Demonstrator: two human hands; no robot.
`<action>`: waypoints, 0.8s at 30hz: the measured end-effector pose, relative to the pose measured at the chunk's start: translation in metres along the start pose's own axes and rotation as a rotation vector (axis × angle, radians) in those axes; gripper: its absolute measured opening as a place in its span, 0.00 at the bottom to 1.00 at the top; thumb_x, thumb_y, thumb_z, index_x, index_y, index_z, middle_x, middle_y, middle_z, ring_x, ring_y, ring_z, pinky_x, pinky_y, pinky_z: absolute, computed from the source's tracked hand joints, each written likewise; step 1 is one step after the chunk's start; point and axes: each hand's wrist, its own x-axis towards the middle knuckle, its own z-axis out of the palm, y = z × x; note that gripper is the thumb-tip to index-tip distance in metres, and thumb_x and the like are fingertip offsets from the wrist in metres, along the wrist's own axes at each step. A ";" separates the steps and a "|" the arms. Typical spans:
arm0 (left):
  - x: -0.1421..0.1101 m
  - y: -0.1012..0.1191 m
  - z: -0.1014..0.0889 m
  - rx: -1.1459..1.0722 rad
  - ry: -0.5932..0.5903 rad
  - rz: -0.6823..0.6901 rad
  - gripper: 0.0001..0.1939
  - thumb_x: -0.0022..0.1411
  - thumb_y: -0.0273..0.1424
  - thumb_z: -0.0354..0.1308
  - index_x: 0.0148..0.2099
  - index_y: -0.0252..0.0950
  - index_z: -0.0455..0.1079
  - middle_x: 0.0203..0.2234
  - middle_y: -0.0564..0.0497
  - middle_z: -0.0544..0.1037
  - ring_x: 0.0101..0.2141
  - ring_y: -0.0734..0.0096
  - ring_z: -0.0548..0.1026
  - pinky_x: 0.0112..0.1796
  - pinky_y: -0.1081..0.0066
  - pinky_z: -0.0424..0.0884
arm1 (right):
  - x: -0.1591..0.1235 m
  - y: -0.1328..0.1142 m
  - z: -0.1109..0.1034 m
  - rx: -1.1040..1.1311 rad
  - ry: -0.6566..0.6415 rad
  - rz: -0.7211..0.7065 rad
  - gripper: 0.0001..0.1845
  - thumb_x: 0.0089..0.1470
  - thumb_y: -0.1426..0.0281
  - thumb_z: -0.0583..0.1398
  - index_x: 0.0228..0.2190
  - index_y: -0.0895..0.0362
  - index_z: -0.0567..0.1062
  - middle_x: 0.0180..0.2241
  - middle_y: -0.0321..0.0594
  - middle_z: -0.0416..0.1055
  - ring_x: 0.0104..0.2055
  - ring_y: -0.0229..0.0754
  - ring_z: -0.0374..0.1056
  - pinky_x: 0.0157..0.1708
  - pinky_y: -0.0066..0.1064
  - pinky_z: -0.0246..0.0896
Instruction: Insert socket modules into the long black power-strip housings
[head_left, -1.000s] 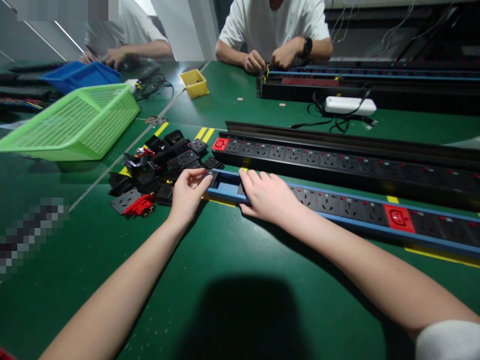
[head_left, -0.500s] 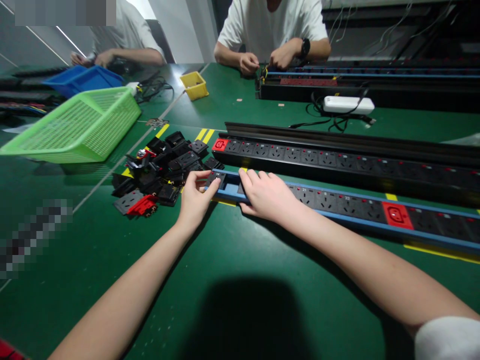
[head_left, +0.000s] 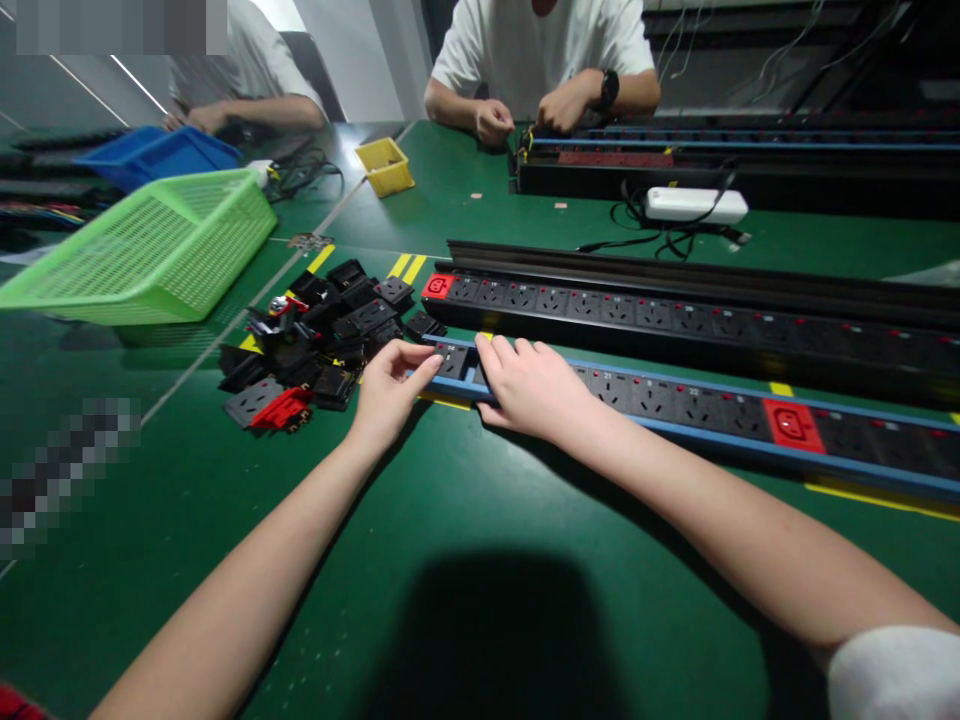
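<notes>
A long blue rail (head_left: 675, 436) lies across the table, lined with black socket modules and one red socket (head_left: 793, 426). At its left end sits a black socket module (head_left: 452, 359), inside the rail's channel. My left hand (head_left: 387, 392) has thumb and fingers at that module's left edge, closed on it. A narrow gap of bare blue channel shows to the module's right. My right hand (head_left: 531, 388) is wrapped over the rail just beyond the gap, fingers on the far side and thumb on the near side. It covers the modules beneath.
Loose socket modules (head_left: 367, 320) lie heaped left of the rail. Behind it runs a black power strip (head_left: 600, 312). A green basket (head_left: 165, 250), blue bin (head_left: 161, 155), yellow box (head_left: 385, 168) and white adapter (head_left: 696, 206) stand farther back. Two people work across the table.
My left hand has slid the socket module rightward along the blue rail, narrowing the gap. My right hand has stayed in place on the rail.
</notes>
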 end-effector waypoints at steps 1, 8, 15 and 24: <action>-0.002 0.002 0.001 0.032 -0.023 0.024 0.14 0.59 0.43 0.65 0.38 0.37 0.74 0.33 0.50 0.79 0.35 0.66 0.77 0.39 0.66 0.73 | 0.000 0.000 0.000 -0.002 -0.001 0.001 0.38 0.59 0.59 0.56 0.63 0.71 0.59 0.51 0.58 0.71 0.45 0.55 0.69 0.42 0.42 0.64; -0.009 0.011 0.002 0.201 -0.118 0.133 0.18 0.66 0.44 0.58 0.52 0.40 0.75 0.42 0.49 0.81 0.42 0.62 0.77 0.45 0.64 0.71 | 0.000 0.000 0.000 0.002 0.001 -0.003 0.39 0.59 0.59 0.57 0.62 0.71 0.59 0.50 0.57 0.71 0.46 0.56 0.69 0.42 0.42 0.64; -0.009 0.006 -0.004 0.401 -0.158 0.314 0.19 0.68 0.42 0.54 0.56 0.42 0.73 0.43 0.48 0.80 0.44 0.60 0.74 0.47 0.61 0.68 | 0.000 0.001 0.000 0.011 -0.002 -0.008 0.38 0.59 0.58 0.57 0.62 0.71 0.59 0.50 0.57 0.71 0.45 0.56 0.69 0.42 0.42 0.64; 0.004 0.004 -0.011 0.682 -0.249 0.426 0.20 0.69 0.38 0.48 0.55 0.39 0.75 0.33 0.48 0.78 0.37 0.61 0.72 0.44 0.60 0.64 | 0.000 0.002 0.001 0.027 -0.005 -0.010 0.40 0.58 0.58 0.59 0.63 0.72 0.59 0.52 0.58 0.70 0.46 0.56 0.69 0.43 0.43 0.65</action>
